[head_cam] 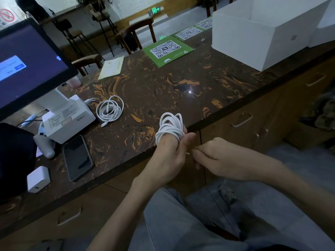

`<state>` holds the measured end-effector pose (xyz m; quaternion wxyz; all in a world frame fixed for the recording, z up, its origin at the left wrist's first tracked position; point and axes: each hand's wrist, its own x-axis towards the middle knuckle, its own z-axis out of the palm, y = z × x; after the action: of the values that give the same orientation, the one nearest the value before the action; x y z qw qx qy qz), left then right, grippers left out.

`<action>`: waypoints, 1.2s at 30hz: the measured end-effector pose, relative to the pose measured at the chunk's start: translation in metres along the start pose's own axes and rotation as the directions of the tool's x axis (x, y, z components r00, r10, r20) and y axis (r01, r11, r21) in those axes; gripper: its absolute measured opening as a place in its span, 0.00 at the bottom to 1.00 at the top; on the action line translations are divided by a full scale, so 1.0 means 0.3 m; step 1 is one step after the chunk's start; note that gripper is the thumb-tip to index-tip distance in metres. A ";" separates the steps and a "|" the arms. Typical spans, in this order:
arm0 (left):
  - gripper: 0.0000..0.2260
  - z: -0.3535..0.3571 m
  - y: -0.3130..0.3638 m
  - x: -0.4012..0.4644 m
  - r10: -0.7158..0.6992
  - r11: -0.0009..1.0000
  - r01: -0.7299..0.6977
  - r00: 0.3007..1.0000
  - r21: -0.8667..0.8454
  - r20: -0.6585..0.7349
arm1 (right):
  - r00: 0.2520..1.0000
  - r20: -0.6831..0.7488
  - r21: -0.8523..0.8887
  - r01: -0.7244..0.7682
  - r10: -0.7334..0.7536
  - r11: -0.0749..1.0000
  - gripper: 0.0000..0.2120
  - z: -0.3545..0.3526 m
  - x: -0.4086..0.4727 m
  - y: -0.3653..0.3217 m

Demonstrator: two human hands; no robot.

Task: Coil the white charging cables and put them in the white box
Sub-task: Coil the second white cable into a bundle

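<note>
White cable (170, 126): light, limp, springy; looped around left hand (168, 156), right hand (215, 156) pinching its loose end; grasp across all loops; box (253, 38) far right

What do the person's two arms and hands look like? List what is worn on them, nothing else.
Both the left hand and the right hand are bare: no gloves. No rings, watch or bracelets show on the sides in view. Both forearms are uncovered as far as the frame shows them, so no sleeve reaches the wrists. No markings show on them. The fingers carry no tape or coverings.
</note>
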<state>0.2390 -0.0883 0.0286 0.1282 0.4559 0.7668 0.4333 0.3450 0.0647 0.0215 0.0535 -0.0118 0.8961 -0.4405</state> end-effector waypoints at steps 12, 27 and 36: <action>0.31 0.019 0.052 -0.041 -0.042 0.926 0.191 0.910 -0.325 0.412 | 0.946 -0.247 0.023 0.224 -0.211 0.974 0.30 -0.145 0.036 -0.033; 0.12 0.000 0.089 0.031 -0.094 0.476 -0.159 0.969 -0.865 -0.230 | 0.979 -0.174 0.102 0.122 -0.103 0.987 0.23 0.060 0.064 0.019; 0.16 0.062 -0.001 0.007 -0.055 0.998 0.052 0.994 -0.035 -0.098 | 0.995 0.052 -0.223 0.097 -0.087 0.970 0.17 -0.010 0.024 -0.021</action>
<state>0.2486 -0.0765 0.0177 0.1090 0.4110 0.7770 0.4642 0.3374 0.0627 0.0277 0.0499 -0.0686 0.9374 -0.3376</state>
